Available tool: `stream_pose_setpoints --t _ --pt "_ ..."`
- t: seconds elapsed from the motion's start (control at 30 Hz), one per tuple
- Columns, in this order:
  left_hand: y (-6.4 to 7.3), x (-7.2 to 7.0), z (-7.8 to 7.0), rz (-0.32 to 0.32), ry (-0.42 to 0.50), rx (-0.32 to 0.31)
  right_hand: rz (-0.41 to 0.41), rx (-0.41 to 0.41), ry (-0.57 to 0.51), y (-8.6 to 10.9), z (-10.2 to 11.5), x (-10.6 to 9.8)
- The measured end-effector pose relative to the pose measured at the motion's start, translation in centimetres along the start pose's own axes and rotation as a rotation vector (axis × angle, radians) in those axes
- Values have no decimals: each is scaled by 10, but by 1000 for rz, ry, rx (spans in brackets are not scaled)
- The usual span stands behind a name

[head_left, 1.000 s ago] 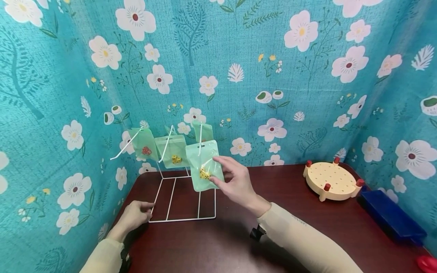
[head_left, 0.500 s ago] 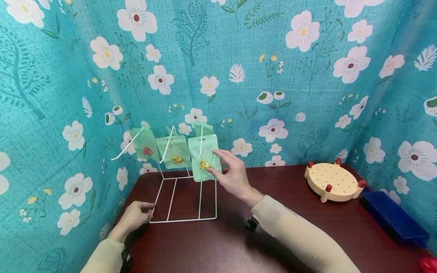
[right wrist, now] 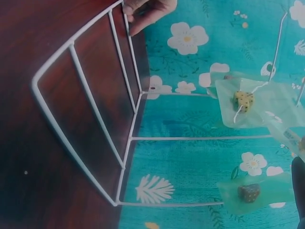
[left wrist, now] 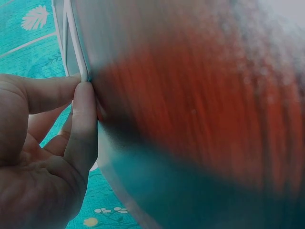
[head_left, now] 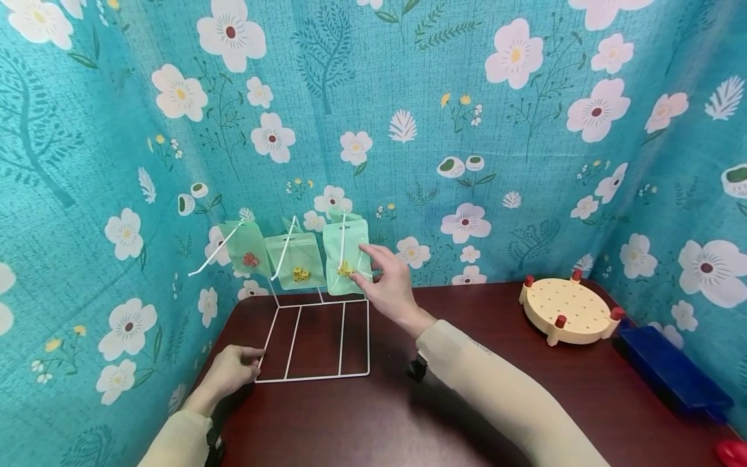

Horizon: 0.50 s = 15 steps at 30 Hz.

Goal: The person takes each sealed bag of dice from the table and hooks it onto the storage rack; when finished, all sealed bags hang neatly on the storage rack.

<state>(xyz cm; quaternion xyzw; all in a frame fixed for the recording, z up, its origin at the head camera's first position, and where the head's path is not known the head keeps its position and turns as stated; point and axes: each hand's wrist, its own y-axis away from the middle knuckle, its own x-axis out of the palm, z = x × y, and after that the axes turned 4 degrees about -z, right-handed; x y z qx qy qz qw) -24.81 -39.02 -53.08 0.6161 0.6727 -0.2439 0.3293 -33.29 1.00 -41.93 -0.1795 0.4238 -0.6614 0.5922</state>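
Note:
A white wire rack (head_left: pixel 312 377) stands on the table, with hooks slanting forward. My left hand (head_left: pixel 230 371) pinches its front left base corner; in the left wrist view thumb and finger meet on the wire (left wrist: pixel 78 43). My right hand (head_left: pixel 390 282) pinches the right edge of a pale green zip bag (head_left: pixel 353 237) holding yellow dice. This bag hangs upright at the right hook, whose wire runs over its front. Another green bag (head_left: pixel 338 213) shows behind it. A bag of yellow dice (head_left: pixel 286 250) hangs at the middle hook, one of red dice (head_left: pixel 240 237) at the left.
At the back right of the dark red table (head_left: pixel 327 421) sits a round cream pegboard (head_left: pixel 566 308) with red pegs. Beside it lies a blue tray (head_left: pixel 674 370), and a red object (head_left: pixel 732 452) is cut off at the edge. A flowered cloth (head_left: pixel 432 162) encloses the table.
My right hand has moved up and back with the bag, raising it along the right hook toward the rack's back. My left hand keeps its place on the base.

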Motion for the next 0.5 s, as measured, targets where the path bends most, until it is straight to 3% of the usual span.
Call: stream_pose_setpoints --t 0.13,0.17,0.23,0.5 --pt "4 1 -6 -6 -12 -12 15 44 20 -3 -4 2" --pt "9 0 -16 -8 -22 -42 16 53 19 -3 -4 2" --pt "13 -1 -20 -13 -32 -50 19 66 24 -4 -7 3" --pt "14 -3 -22 -15 -34 -51 36 104 -3 0 -12 -4"
